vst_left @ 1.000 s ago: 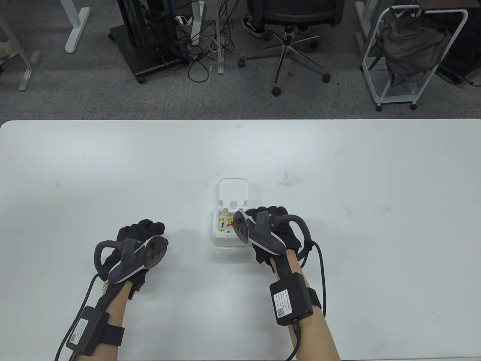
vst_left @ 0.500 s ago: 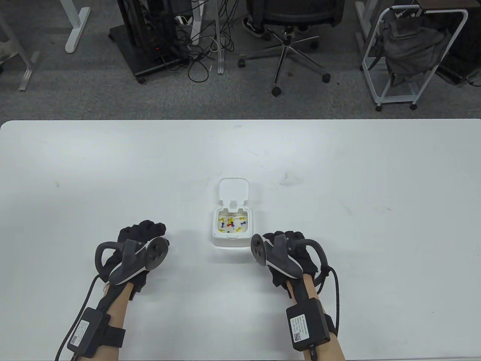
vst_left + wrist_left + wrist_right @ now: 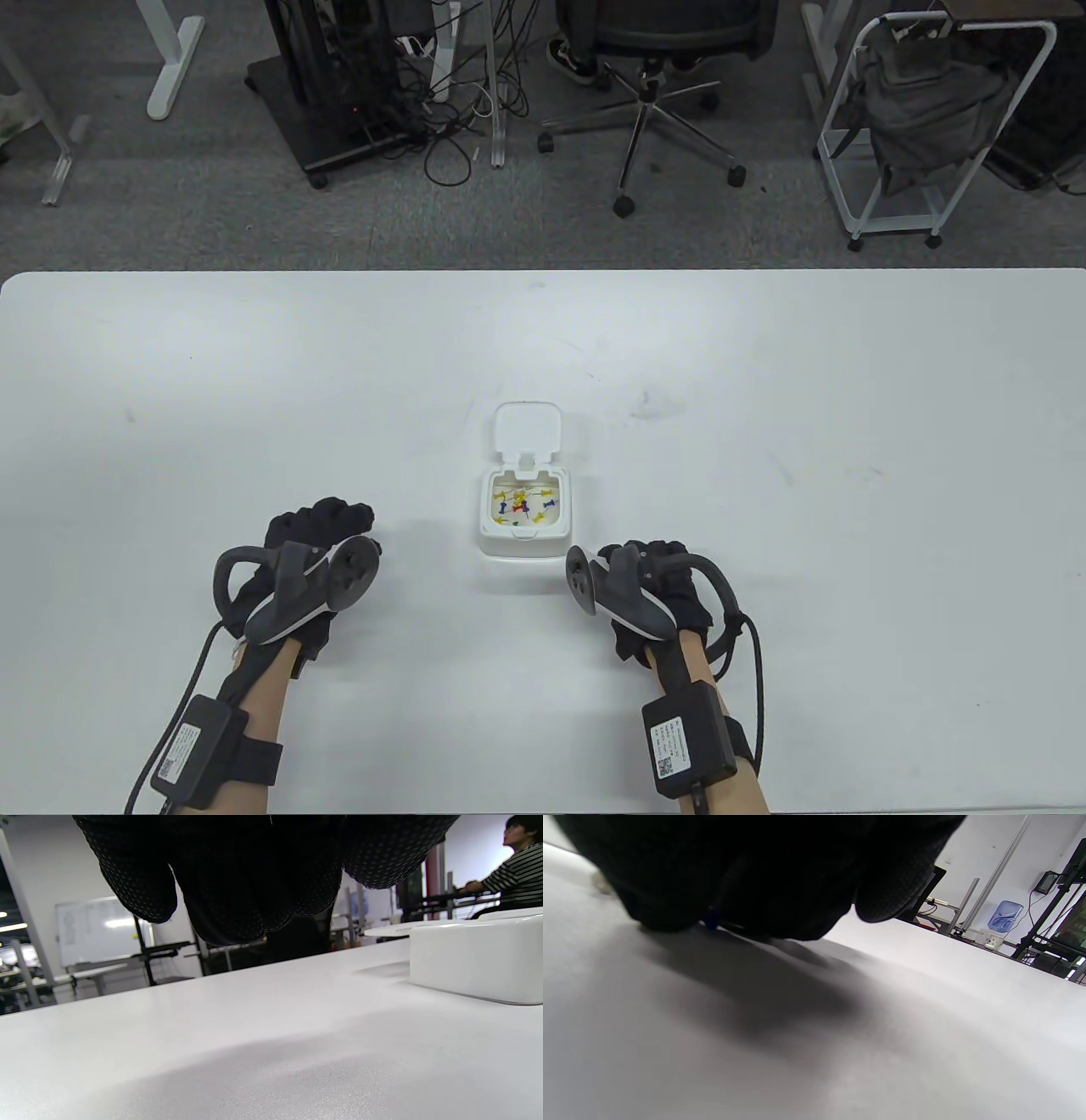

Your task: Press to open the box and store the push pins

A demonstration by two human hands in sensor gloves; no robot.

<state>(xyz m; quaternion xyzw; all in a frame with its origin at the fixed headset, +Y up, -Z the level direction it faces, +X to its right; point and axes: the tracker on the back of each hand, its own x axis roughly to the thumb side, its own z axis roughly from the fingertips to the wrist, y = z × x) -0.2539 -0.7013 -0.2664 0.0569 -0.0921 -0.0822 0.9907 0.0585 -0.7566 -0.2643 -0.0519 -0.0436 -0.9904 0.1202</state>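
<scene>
The white box (image 3: 523, 545) stands open at the table's middle, its lid (image 3: 528, 427) flipped back flat. Several coloured push pins (image 3: 522, 503) lie inside. My right hand (image 3: 635, 548) rests on the table just right of the box's front corner. In the right wrist view its fingertips (image 3: 755, 899) are bunched down on the table around a small blue push pin (image 3: 712, 918). My left hand (image 3: 338, 518) rests on the table left of the box with fingers curled and nothing in it. The box's side also shows in the left wrist view (image 3: 475, 959).
The white table (image 3: 764, 382) stretches wide on all sides of the box. Beyond its far edge are an office chair (image 3: 653, 51), cables and a white rack (image 3: 925, 110) on the floor.
My right hand has pulled back from over the open box to the table at its front right, and the pins inside are uncovered. The left hand has not moved.
</scene>
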